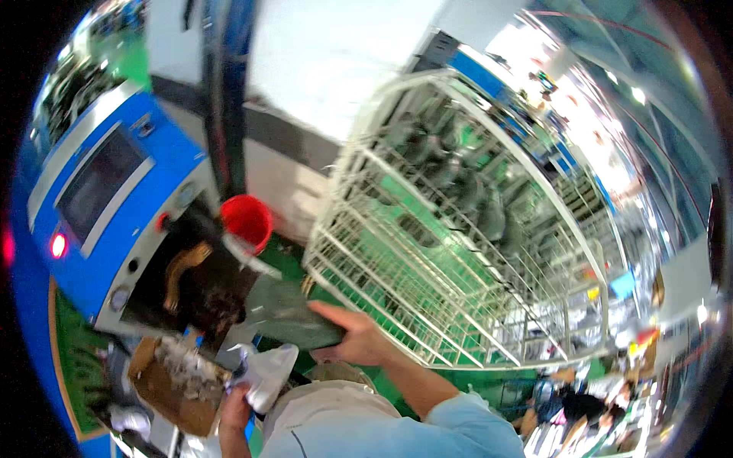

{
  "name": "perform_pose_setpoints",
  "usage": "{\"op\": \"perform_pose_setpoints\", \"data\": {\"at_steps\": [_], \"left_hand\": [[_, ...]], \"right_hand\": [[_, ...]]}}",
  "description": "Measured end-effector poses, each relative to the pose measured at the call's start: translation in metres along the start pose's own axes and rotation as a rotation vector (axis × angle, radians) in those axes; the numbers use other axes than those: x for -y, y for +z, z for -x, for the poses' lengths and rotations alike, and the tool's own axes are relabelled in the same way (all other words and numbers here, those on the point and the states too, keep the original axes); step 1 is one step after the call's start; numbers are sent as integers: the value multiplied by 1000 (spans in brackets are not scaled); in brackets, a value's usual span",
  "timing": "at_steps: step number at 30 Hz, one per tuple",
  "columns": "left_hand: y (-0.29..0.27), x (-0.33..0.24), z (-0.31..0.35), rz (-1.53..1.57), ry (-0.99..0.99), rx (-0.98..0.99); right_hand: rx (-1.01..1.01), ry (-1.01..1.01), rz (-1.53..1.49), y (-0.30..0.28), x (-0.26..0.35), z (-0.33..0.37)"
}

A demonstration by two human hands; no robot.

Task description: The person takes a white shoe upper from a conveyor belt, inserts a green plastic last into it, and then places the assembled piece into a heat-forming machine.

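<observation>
Head view: our right hand is clamped on the dark piece, which juts out to its left, while our left hand grips the white piece. We see the box left of that hand.

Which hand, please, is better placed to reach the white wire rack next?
Probably the right hand: it is nearer the white wire rack, though it holds a dark piece. The left hand, holding a white piece, is farther away, beside the cardboard box.
</observation>
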State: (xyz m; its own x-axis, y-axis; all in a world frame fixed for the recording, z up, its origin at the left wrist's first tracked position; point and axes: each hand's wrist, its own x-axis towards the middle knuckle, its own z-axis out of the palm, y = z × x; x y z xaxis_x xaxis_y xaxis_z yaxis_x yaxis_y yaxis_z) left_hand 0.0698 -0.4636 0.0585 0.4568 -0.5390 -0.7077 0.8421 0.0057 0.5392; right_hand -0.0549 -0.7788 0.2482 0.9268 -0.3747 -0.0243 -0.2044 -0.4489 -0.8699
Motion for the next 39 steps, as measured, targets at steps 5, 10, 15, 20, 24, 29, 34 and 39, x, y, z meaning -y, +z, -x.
{"op": "perform_pose_setpoints", "data": {"at_steps": [5, 10, 15, 20, 24, 29, 34, 39], "left_hand": [[-10, 13, -23, -189, 46, 44], [53, 20, -52, -229, 29, 4], [159, 8, -20, -879, 118, -228], [195, -41, 40, -1125, 500, -253], [157, -57, 90, -1283, 402, -391], [118, -75, 155, -1167, 373, -541], [75, -87, 195, -758, 414, -573], [-39, -9, 237, -300, 581, -949]], "right_hand": [[-1001, 253, 323, -176, -11, 118], [-1032, 882, 524, -330, -64, 187], [-971, 720, 336, -390, -131, 211], [-750, 836, 216, -403, -103, 164], [-554, 680, 452, -399, -138, 164], [-1261, 428, 910, -317, -121, 130], [-545, 71, 660, -143, -59, -24], [-4, -607, 541, 12, 40, -116]]}}
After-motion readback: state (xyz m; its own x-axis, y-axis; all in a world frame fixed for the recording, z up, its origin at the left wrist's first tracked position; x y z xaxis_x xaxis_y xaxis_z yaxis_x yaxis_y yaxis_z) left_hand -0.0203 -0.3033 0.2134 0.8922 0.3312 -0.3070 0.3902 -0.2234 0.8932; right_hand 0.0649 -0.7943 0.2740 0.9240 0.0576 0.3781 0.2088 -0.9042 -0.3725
